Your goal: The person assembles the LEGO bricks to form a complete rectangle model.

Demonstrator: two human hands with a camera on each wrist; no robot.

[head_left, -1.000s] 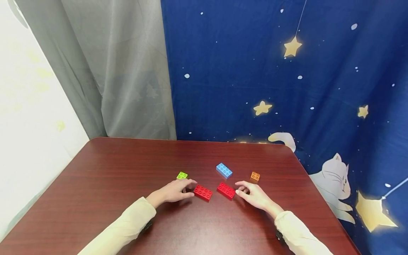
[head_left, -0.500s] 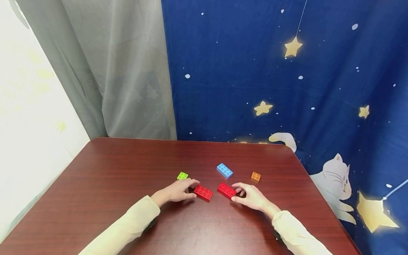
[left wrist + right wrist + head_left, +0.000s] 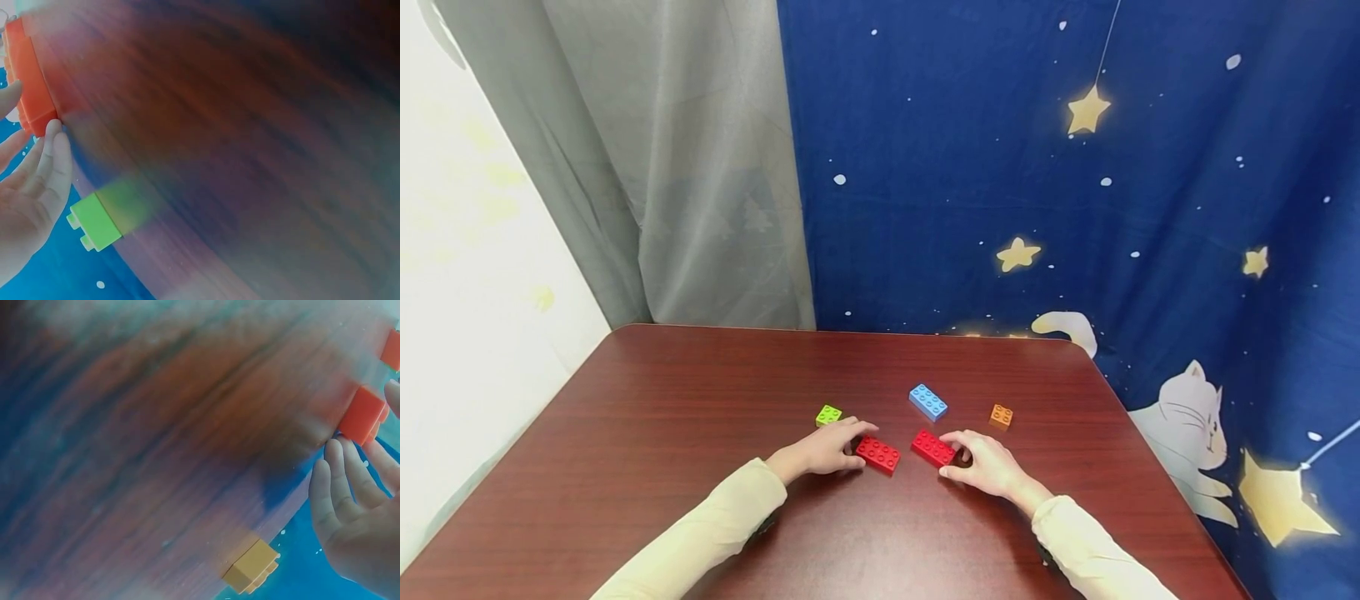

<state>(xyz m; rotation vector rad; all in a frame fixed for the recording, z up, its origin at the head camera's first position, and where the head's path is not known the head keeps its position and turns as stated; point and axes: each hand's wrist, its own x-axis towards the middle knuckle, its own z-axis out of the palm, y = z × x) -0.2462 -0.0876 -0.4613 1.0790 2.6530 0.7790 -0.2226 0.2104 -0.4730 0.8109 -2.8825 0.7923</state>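
Observation:
Two red building bricks lie on the dark wooden table, studs up. My left hand (image 3: 833, 446) is at the left end of the left red brick (image 3: 878, 455), thumb at its near side and index finger at its far side. Around the right end of the right red brick (image 3: 933, 448), my right hand (image 3: 990, 463) places its thumb and index finger on opposite sides. The left wrist view has the left thumb overlapping a red brick (image 3: 31, 81). The other fingers of the right hand (image 3: 356, 506) extend beside a red brick (image 3: 362, 415) in the right wrist view.
Beyond my left hand lies a small lime green brick (image 3: 828, 415). A blue brick (image 3: 928, 402) lies farther back, between the hands. A small orange brick (image 3: 1001, 417) sits beyond the right hand. Curtains (image 3: 925, 208) hang behind the table's (image 3: 700, 375) far edge.
My left hand has moved a little right, bringing its thumb and index finger about the left brick's end. The right hand has shifted slightly left around its brick. The bricks have stayed put.

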